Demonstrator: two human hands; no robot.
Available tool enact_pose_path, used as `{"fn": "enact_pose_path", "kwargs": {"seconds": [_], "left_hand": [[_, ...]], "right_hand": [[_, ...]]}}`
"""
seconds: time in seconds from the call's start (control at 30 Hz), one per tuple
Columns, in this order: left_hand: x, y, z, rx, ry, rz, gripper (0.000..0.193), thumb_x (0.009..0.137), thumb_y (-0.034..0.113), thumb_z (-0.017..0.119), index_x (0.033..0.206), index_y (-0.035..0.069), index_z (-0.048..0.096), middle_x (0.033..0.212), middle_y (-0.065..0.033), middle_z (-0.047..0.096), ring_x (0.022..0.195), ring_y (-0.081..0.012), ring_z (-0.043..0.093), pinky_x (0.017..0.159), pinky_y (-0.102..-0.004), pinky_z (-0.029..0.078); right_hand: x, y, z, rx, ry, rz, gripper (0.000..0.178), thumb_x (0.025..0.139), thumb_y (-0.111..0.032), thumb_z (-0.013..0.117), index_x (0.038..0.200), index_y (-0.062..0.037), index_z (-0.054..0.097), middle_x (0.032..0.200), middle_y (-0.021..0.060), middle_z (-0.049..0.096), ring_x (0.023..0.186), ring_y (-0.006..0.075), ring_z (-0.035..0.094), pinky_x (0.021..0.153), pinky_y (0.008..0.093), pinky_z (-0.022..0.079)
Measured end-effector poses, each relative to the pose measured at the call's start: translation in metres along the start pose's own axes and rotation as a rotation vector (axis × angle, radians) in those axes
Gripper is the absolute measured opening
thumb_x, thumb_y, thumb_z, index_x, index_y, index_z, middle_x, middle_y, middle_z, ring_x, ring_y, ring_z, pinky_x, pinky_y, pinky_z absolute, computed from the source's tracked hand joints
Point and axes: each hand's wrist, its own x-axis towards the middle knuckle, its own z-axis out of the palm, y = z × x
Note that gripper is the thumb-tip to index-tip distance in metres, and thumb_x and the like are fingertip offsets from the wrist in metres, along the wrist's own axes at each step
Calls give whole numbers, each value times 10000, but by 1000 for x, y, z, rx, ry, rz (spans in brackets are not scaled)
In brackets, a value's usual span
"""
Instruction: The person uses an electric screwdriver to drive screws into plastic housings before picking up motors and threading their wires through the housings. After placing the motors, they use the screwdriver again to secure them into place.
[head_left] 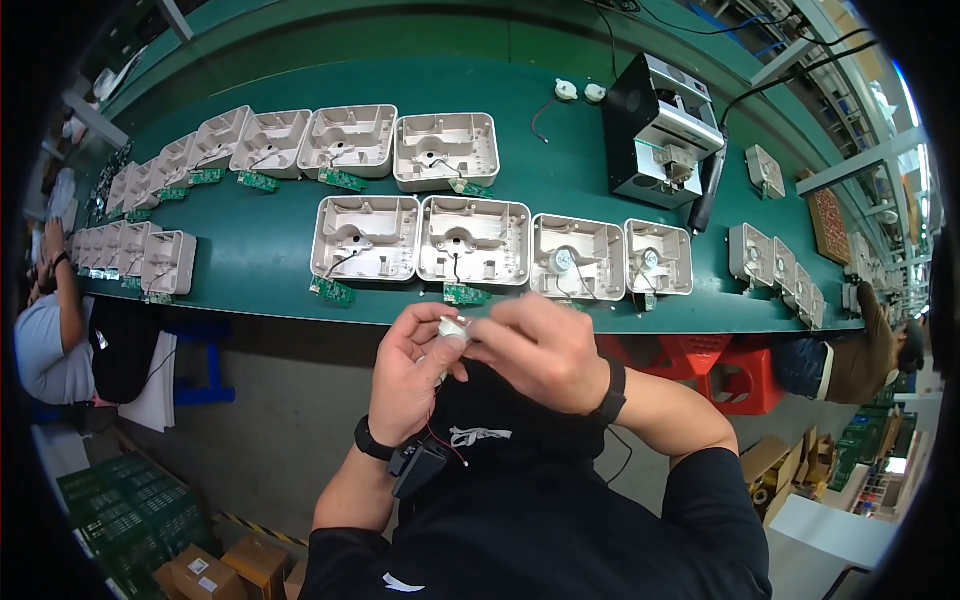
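In front of my chest, my left hand (402,385) pinches a small white round motor-like part (452,327) between thumb and fingers. A thin red and dark wire lead (433,432) hangs from that hand. Close on the right, my right hand (550,355) has its fingers at the part; they are smeared by motion, so whether they grip anything is unclear. Just beyond the hands stands a pale plastic housing (475,272) with a green circuit board (466,294) wired to it. To its right, a housing (578,288) holds a round white part (561,261).
More pale housings (446,182) stand in rows along the green bench (250,225). A black-and-silver machine (655,130) is at the back right, with two loose white round parts (566,90) beside it. Red stools (745,385) are under the bench; people sit at both sides.
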Motion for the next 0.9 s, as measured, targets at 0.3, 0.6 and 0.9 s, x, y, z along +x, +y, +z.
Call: {"fn": "enact_pose_path", "kwargs": {"seconds": [0.3,0.6,0.9], "left_hand": [[-11,22,12,115,-104,-81,496,974,43,652,1440,-8,489,1097,-115,647,888,-153,676,655,-262,569],[-10,25,16,612,125,138,422,908,13,708,1324,17,645,1017,-93,651,773,-119,659,650,-241,539],[-10,28,12,654,31,96,360,830,31,782,1187,30,735,925,-67,673,750,-113,646,702,-253,513]], "right_hand": [[8,7,-5,143,81,-19,216,796,-2,772,988,-52,686,851,63,657,632,215,617,541,316,495],[9,-8,-31,74,-63,141,287,828,5,709,1105,-46,656,769,76,683,545,204,611,529,317,489],[6,-11,-28,-160,-343,70,441,801,-222,823,1178,-77,646,765,42,663,589,219,629,550,333,500]]}}
